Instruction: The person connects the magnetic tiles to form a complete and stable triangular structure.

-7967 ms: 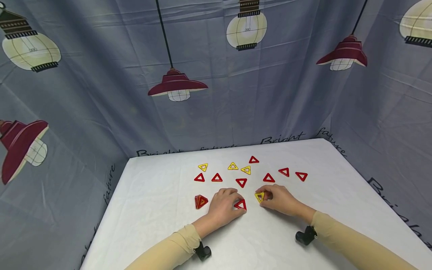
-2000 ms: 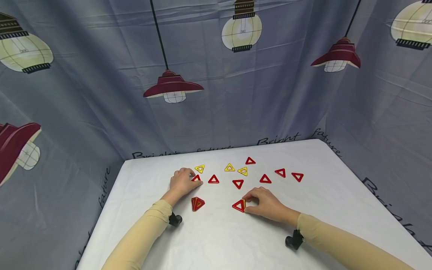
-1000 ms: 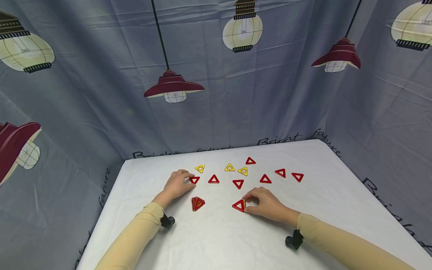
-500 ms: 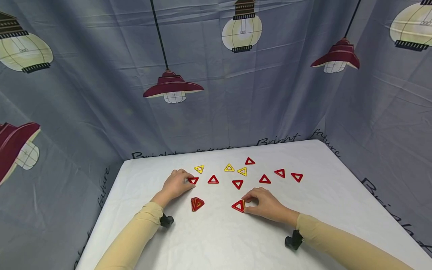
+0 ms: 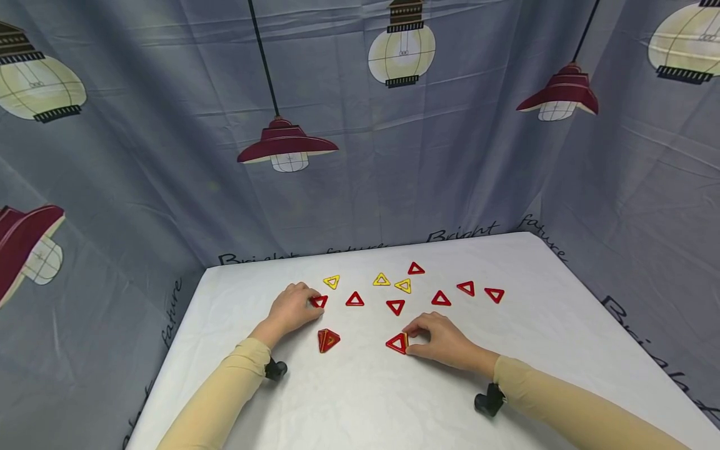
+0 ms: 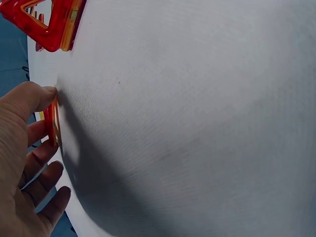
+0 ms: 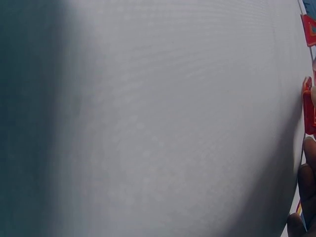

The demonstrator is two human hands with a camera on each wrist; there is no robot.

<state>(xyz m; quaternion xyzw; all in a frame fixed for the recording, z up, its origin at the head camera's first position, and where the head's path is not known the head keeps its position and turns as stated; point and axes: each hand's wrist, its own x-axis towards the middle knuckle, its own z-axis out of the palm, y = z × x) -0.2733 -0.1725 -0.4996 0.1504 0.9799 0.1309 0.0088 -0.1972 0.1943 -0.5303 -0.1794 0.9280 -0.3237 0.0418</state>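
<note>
In the head view, my left hand (image 5: 292, 309) pinches a red triangular magnetic tile (image 5: 320, 302) at the left of the group, its point toward me. The left wrist view shows that tile (image 6: 51, 123) edge-on between thumb and fingers. Nearer the middle, my right hand (image 5: 441, 336) pinches a pair of joined tiles: a flat-lying red triangle (image 5: 396, 343) and a yellow one (image 5: 407, 341) raised at its right edge. In the right wrist view, fingers (image 7: 308, 153) and the red tile (image 7: 309, 111) show only at the right border. A small red pyramid (image 5: 329, 340) of tiles stands between the hands.
Behind the hands, loose triangles lie flat on the white table (image 5: 360, 400): several red ones, such as this tile (image 5: 395, 307), and three yellow, including this one (image 5: 381, 279). A grey curtain (image 5: 337, 206) hangs close behind the table.
Eight seconds ago my left hand was at the middle red tile; it now holds the left one, turned point-down and shifted slightly left. My right hand brought the yellow tile against the middle red one.
</note>
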